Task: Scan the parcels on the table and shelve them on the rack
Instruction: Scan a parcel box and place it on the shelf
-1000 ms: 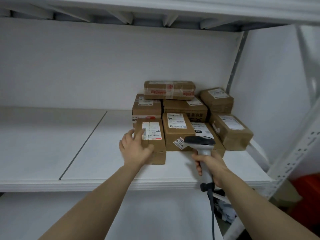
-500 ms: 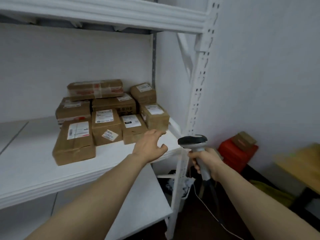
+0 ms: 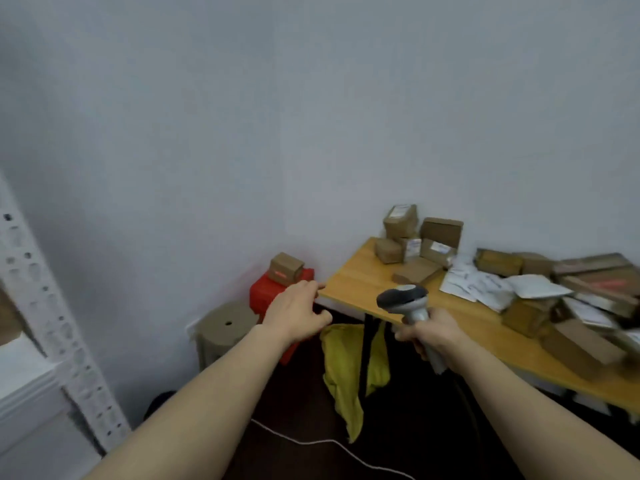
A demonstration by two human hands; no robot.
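Note:
A wooden table (image 3: 349,282) stands at the right with several brown cardboard parcels (image 3: 415,237) stacked at its far corner and more parcels (image 3: 581,344) and white mailers (image 3: 485,282) spread to the right. My right hand (image 3: 433,334) grips a grey barcode scanner (image 3: 403,299) above the table's near edge. My left hand (image 3: 298,313) is empty, with relaxed fingers, just left of the table's corner. The white rack's upright (image 3: 45,306) shows at the far left.
A red box (image 3: 266,292) with a small parcel (image 3: 285,268) on top sits on the floor by the wall. A round cardboard stool (image 3: 225,327) stands beside it. A yellow cloth (image 3: 343,372) hangs under the table. A white cable (image 3: 329,445) crosses the dark floor.
My view has swung right from the rack shelf to the table. My left hand let go of the shelved parcel and now hangs empty near the table corner. The scanner stays in my right hand.

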